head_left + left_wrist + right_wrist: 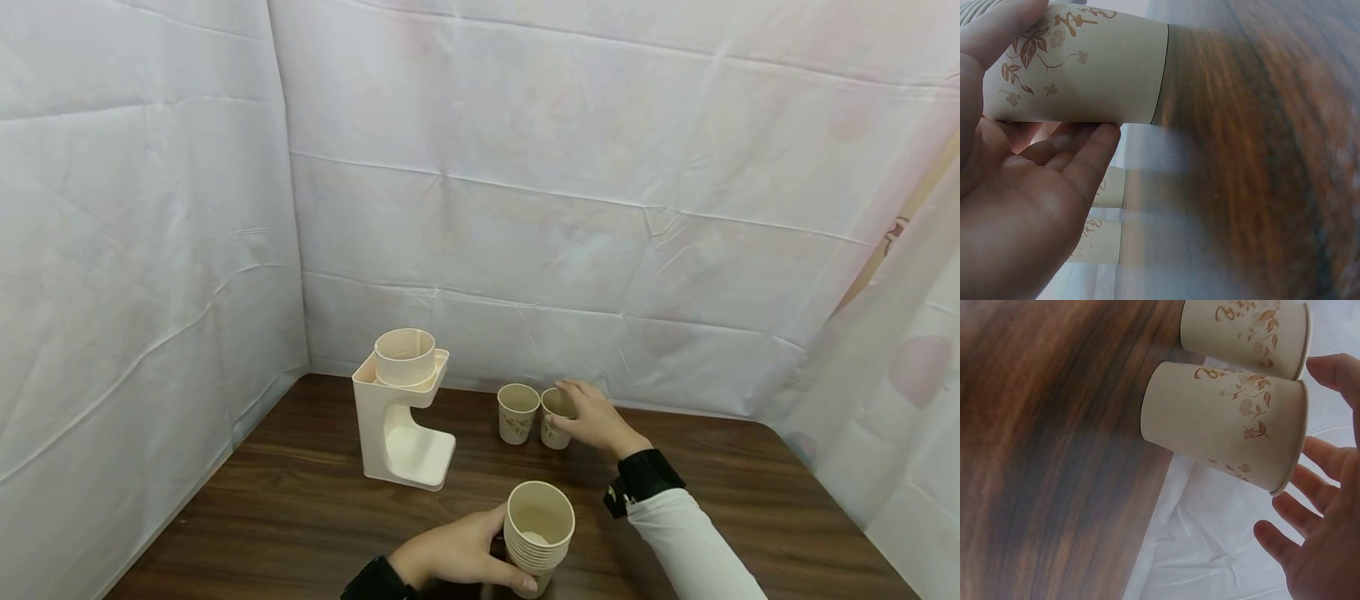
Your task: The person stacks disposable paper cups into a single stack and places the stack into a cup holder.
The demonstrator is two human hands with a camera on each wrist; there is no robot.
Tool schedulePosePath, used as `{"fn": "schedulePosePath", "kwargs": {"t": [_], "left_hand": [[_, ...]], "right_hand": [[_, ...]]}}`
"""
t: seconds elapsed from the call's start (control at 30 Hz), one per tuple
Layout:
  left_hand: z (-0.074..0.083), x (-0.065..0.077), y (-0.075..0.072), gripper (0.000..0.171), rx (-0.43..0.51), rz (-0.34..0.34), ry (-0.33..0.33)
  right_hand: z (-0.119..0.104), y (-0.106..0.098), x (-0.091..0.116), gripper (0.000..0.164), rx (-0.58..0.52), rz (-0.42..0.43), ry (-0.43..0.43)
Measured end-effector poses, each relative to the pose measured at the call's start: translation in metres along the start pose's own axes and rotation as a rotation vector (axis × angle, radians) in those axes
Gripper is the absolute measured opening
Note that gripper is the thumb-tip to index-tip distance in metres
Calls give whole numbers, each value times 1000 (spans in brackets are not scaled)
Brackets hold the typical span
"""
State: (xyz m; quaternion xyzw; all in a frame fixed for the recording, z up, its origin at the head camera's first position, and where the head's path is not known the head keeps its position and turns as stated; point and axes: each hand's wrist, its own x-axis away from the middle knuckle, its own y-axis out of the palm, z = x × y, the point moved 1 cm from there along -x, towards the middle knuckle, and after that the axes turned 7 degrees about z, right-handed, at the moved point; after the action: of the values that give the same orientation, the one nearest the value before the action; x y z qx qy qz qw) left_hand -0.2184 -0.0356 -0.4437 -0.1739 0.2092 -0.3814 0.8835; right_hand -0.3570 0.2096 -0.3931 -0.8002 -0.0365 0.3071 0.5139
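Note:
In the head view, my left hand (467, 550) grips a stack of paper cups (538, 537) near the table's front edge. The left wrist view shows the thumb and fingers round the lowest cup (1097, 81), which bears a brown leaf print; its base is at the tabletop. Farther back, two single paper cups stand upright side by side. My right hand (596, 419) is at the right-hand cup (557, 432), just right of the left-hand cup (516, 425). In the right wrist view its fingers spread loosely about the cup's rim (1291, 469); whether they all touch is unclear.
A cream stand (373, 437) with a round holder (405, 367) on top and a flat foot is left of the cups. The brown wooden table (285, 483) meets white cloth walls (480, 233) at the back and sides.

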Motion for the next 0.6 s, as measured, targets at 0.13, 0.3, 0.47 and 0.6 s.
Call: {"fn": "schedulePosePath", "kwargs": {"t": [0.13,0.3,0.47,0.6], "left_hand": [[0,-1,0,69,13,-5,-1],[0,0,0,68,41,-17,-9],[-1,0,0,68,42,-16,-20],[-2,0,0,67,52,-14,-27]], "right_hand": [[4,3,-6,67,19,-46,26],[6,6,-12,72,32,-93,45],[8,7,-15,72,23,-113,48],[9,10,-16,72,35,-124,43]]}}
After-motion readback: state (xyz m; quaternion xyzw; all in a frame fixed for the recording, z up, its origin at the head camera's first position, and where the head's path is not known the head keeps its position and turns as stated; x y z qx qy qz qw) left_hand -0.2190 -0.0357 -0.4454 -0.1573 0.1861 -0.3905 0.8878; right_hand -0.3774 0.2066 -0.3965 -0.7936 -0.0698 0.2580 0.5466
